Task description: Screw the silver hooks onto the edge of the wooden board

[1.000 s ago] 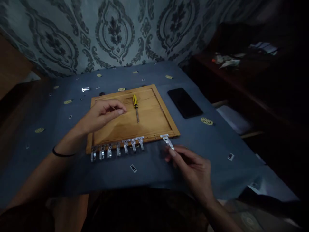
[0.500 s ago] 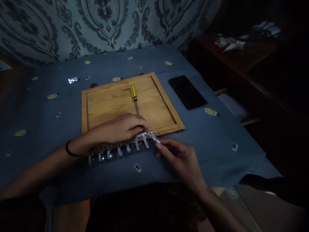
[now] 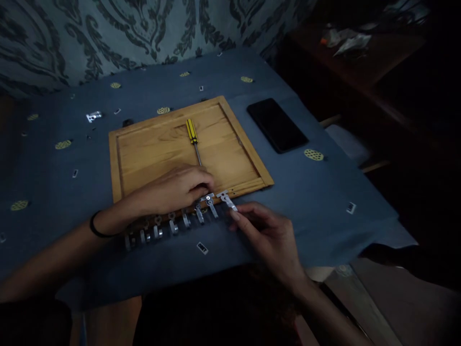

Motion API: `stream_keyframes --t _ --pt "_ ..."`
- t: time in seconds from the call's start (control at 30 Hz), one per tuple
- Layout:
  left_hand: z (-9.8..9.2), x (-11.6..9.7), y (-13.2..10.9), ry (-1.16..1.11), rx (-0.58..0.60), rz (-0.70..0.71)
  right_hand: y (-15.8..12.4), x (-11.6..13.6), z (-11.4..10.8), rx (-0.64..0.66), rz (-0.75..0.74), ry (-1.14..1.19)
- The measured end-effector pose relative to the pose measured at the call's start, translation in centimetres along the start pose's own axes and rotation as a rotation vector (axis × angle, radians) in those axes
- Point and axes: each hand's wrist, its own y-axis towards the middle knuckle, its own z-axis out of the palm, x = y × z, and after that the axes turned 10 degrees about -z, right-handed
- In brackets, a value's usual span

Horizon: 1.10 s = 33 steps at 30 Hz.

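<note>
From my distant post, I follow a right hand (image 3: pixel 270 235) pinching a silvery metal hook (image 3: pixel 226 200) between thumb and forefinger, its flat T-shaped end at the near edge of a wooden board (image 3: pixel 230 144). The left hand (image 3: pixel 176 190) reaches over that same edge, fingers curled beside the row of hooks (image 3: pixel 174 227); whether it grips anything I cannot tell.

I judge the step in hand to be setting the pinched piece in line with the row, along the board's near rail. The next move, as I read it, calls for squaring the T-end against the rail, near small dark dots that are probably screw holes.

The board is warm, streaky-grained timber, a recessed panel inside a raised frame. On it lies a screwdriver (image 3: pixel 191 132) with a ribbed yellow-and-black handle and slim metal shaft. To the board's right rests a smooth black phone (image 3: pixel 276 125); beyond its far left corner, a shiny loose metal piece (image 3: pixel 94 116). Beneath the board, a blue pineapple-print cloth (image 3: pixel 234 245) covers the desk.
</note>
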Motion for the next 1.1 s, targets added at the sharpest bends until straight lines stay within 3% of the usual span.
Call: stream_keyframes --t 0.83,1.1 --pt "0.12 -0.14 -0.01 -0.035 -0.035 0.036 0.15 -0.02 0.28 0.046 -0.025 -0.074" --pt "0.17 -0.63 0.52 -0.062 -0.022 0.002 -0.05 -0.25 0.37 0.066 -0.116 -0.197"
